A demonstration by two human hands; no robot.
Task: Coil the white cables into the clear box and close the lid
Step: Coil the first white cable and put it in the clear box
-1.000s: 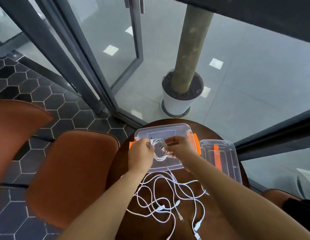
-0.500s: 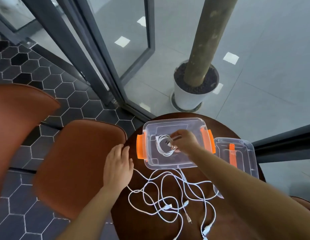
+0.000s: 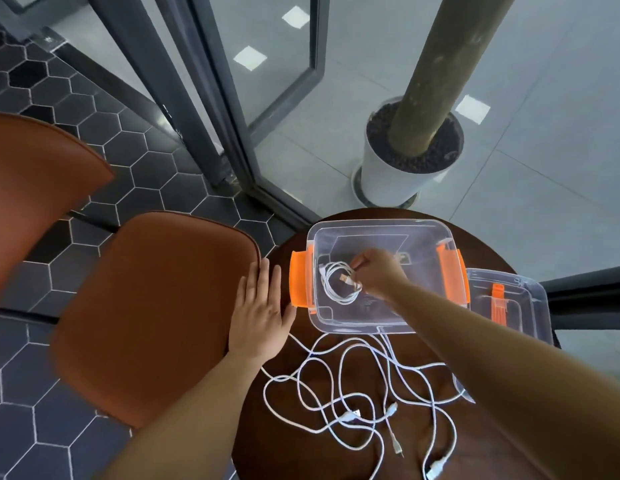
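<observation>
A clear box (image 3: 381, 233) with orange side latches stands on the round dark wooden table (image 3: 339, 455). One coiled white cable (image 3: 336, 282) lies inside it at the left. My right hand (image 3: 378, 271) reaches into the box, its fingers touching the coil; whether they still pinch it is unclear. My left hand (image 3: 260, 306) rests flat and open on the table's left edge, beside the box's left latch. Loose white cables (image 3: 357, 386) sprawl tangled on the table in front of the box. The clear lid (image 3: 509, 306) with an orange strip lies to the right of the box.
A brown chair seat (image 3: 146, 306) sits just left of the table, another chair (image 3: 31, 181) further left. A white planter with a thick trunk (image 3: 405, 161) stands behind the table beyond a glass wall with dark frames (image 3: 211, 133).
My left hand has let go of the coil and moved left to rest flat at the table edge. My right hand has lowered the coiled cable into the box.
</observation>
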